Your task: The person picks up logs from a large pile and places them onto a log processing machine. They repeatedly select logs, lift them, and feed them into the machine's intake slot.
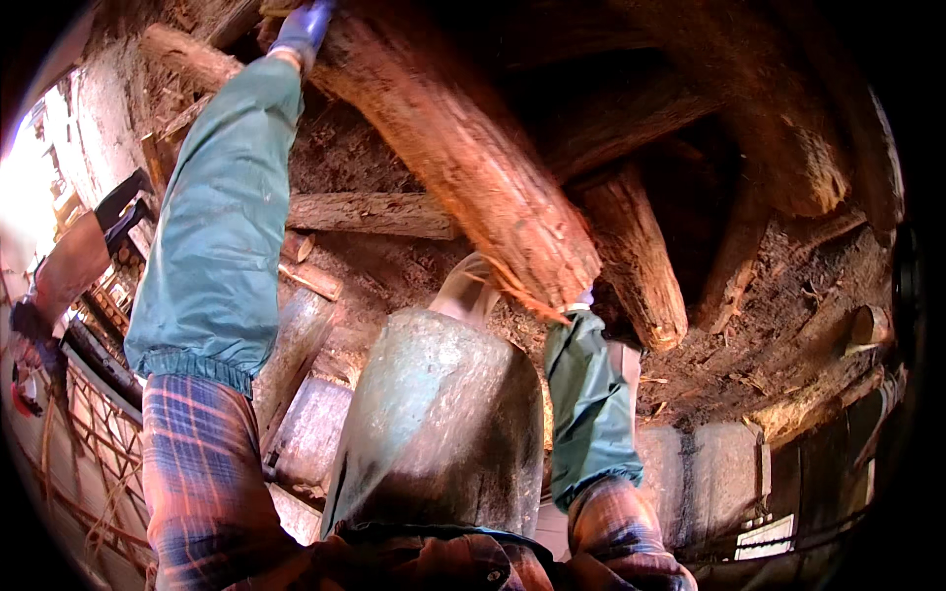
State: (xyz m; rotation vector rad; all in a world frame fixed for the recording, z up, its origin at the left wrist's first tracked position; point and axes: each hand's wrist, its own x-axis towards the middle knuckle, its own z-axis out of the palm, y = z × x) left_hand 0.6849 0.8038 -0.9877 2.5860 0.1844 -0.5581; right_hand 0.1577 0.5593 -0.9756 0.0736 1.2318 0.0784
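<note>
A thick reddish-brown log [463, 148] with rough bark slants across the upper middle, its near end pointing down to the right. At its far upper end is my left hand [304, 32], in a blue-purple glove, closed against the log with its fingertips hard to make out. My right hand [583, 298] supports the near end from below; most of it is hidden behind the log and a green sleeve cover. A loose strip of bark [522, 291] hangs off the near end. Green sleeve covers sit over both plaid sleeves, and a worn grey apron [434, 414] covers my front.
Other logs lie around: a thin one [370, 215] behind, a short split one [636, 261] to the right, and a large one [798, 148] at upper right. Bark scraps cover the brown ground. A person [69, 266] is at the far left, near a metal lattice [94, 473].
</note>
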